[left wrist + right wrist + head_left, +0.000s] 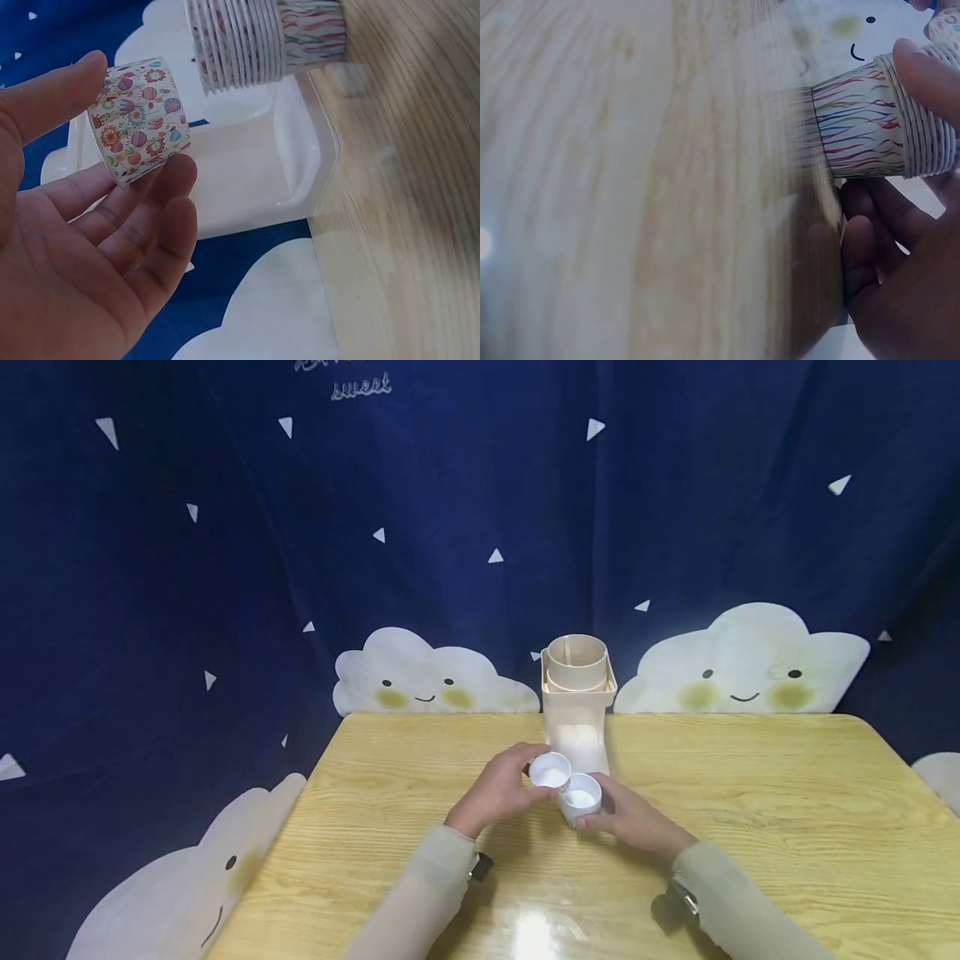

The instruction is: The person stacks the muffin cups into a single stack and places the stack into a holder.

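In the left wrist view my left hand (504,787) pinches a small floral paper cup (142,120) between thumb and fingers, its white inside facing up in the head view. To the right of it, my right hand (633,817) grips a stack of paper cups (862,124) around the upper rims. The lowest cup of that stack has wavy coloured stripes, and its base is down at the tabletop. Cup and stack are side by side, the floral one slightly higher. Just beyond both hands stands a cream holder (573,714) with a round tube (576,662) on top.
The hands work over a light wooden table (420,752), its back edge against a dark blue curtain (450,485) with white triangles and smiling clouds. A dark device is on each sleeve near the wrist. Glare shows at the table's front.
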Motion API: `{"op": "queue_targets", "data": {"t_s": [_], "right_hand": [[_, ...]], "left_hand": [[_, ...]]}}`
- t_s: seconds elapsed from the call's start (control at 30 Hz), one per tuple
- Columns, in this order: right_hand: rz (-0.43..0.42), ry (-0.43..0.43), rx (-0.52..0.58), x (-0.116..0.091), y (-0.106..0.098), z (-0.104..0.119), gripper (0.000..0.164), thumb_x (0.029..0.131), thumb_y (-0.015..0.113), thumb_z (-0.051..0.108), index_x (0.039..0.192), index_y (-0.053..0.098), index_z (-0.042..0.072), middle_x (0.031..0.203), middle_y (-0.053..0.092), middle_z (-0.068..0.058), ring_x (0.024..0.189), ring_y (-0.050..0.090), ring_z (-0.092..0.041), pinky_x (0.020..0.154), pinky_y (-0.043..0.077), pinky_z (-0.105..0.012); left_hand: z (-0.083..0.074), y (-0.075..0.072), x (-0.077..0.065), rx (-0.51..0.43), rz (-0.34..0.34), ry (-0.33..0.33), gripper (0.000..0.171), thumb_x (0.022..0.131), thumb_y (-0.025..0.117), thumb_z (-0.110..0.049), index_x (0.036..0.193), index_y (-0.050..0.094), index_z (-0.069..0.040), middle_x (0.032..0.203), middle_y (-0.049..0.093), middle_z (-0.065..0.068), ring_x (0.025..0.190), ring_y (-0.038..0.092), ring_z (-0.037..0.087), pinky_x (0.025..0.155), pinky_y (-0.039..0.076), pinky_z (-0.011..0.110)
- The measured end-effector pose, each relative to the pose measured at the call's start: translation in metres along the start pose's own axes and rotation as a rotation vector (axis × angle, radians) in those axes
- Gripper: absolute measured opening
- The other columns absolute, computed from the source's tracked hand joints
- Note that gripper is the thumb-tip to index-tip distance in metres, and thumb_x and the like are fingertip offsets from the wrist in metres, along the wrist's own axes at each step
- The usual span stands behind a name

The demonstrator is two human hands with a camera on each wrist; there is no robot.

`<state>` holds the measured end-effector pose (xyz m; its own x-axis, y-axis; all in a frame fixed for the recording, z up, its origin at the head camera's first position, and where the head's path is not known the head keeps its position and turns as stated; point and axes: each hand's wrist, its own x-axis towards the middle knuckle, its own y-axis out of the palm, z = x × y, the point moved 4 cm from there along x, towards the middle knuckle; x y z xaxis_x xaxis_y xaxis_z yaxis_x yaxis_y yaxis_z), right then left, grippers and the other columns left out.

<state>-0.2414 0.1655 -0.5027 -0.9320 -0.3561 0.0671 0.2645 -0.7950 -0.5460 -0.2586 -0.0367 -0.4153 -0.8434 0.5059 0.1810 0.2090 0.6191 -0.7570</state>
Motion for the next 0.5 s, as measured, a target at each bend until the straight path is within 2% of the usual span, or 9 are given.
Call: {"op": "queue_targets", "data": {"t_s": [0.17, 0.3, 0.5], "right_hand": [[-0.002, 0.007, 0.002, -0.001, 0.0, 0.0, 0.063, 0.084, 0.078, 0.034, 0.137, 0.051, 0.015, 0.128, 0.063, -0.008, 0.129, 0.051, -0.036, 0.11, 0.031, -0.067], [0.005, -0.002, 0.011, -0.001, 0.0, 0.0, 0.061, 0.084, 0.077, 0.033, 0.136, 0.051, 0.015, 0.128, 0.063, -0.007, 0.128, 0.051, -0.035, 0.111, 0.03, -0.067], [0.017, -0.027, 0.017, 0.0, 0.0, 0.0, 0.056, 0.085, 0.076, 0.03, 0.134, 0.052, 0.013, 0.123, 0.065, -0.006, 0.12, 0.056, -0.024, 0.108, 0.037, -0.06]], "left_hand": [[-0.005, 0.004, 0.003, 0.002, 0.012, 0.008, 0.061, 0.08, 0.083, -0.024, 0.135, 0.059, -0.009, 0.119, 0.067, 0.005, 0.095, 0.061, 0.013, 0.082, 0.049, 0.021], [-0.009, 0.008, 0.006, 0.037, 0.016, 0.025, 0.061, 0.08, 0.083, -0.025, 0.134, 0.06, -0.009, 0.119, 0.068, 0.005, 0.098, 0.062, 0.013, 0.085, 0.05, 0.021], [-0.014, 0.013, 0.007, 0.083, 0.042, 0.014, 0.062, 0.082, 0.081, -0.028, 0.137, 0.058, -0.012, 0.135, 0.063, 0.003, 0.12, 0.061, 0.018, 0.102, 0.049, 0.03]]}}
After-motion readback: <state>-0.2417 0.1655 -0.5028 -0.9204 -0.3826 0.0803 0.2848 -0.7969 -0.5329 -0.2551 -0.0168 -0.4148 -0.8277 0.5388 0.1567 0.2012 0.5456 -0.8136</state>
